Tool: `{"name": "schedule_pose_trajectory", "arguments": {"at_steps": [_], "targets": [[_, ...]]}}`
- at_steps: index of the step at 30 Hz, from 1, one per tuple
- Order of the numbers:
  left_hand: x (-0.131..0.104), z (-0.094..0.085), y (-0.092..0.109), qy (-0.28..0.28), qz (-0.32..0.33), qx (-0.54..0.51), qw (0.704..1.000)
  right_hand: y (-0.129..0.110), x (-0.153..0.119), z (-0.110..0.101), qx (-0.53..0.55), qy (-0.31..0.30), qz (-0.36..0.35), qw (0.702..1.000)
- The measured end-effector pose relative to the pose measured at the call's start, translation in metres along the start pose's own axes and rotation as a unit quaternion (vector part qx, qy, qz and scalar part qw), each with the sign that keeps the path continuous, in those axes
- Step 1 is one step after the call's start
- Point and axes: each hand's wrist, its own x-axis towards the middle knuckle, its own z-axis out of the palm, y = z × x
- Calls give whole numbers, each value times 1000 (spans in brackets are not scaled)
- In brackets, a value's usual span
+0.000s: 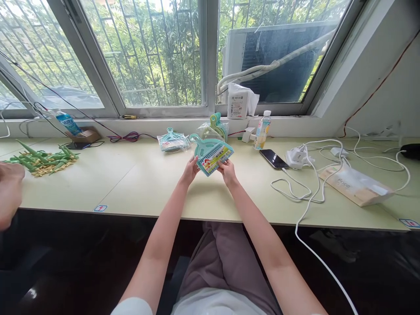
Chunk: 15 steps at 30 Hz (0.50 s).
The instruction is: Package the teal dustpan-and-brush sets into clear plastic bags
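Observation:
Both hands hold a small teal dustpan-and-brush set [210, 151] in clear wrap, raised a little above the table and tilted. Its printed label and a row of bristles face me. My left hand [190, 170] grips the lower left edge, and my right hand [228, 171] pinches the lower right corner. Just behind, on the left, a wrapped teal dustpan set [173, 142] lies on the table. Beyond the held set are several green dustpans [215, 124] in clear plastic, partly hidden by it.
On the right are a drink bottle [262, 131], a phone [274, 159], chargers [298, 156], looped white cables [292, 194] and a paper packet [356, 183]. Another person's hand [9, 188] is at far left, near a pile of green pointed pieces [46, 159]. The table edge [210, 218] is before me.

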Motion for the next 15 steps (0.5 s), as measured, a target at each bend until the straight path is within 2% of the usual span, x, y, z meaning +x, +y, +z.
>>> {"name": "schedule_pose_trajectory", "arguments": {"at_steps": [5, 8, 12, 15], "targets": [[-3, 8, -3, -79, -48, 2, 996, 1, 1, -1, 28, 36, -13, 999], [-5, 14, -5, -102, -60, 6, 993, 2, 1, -1, 29, 42, -16, 999], [-7, 19, -7, -70, -30, 13, 997, 2, 0, 1, 22, 35, -17, 999], [-4, 20, -11, -13, -25, 58, 998, 2, -1, 4, 17, 29, -21, 999]]}}
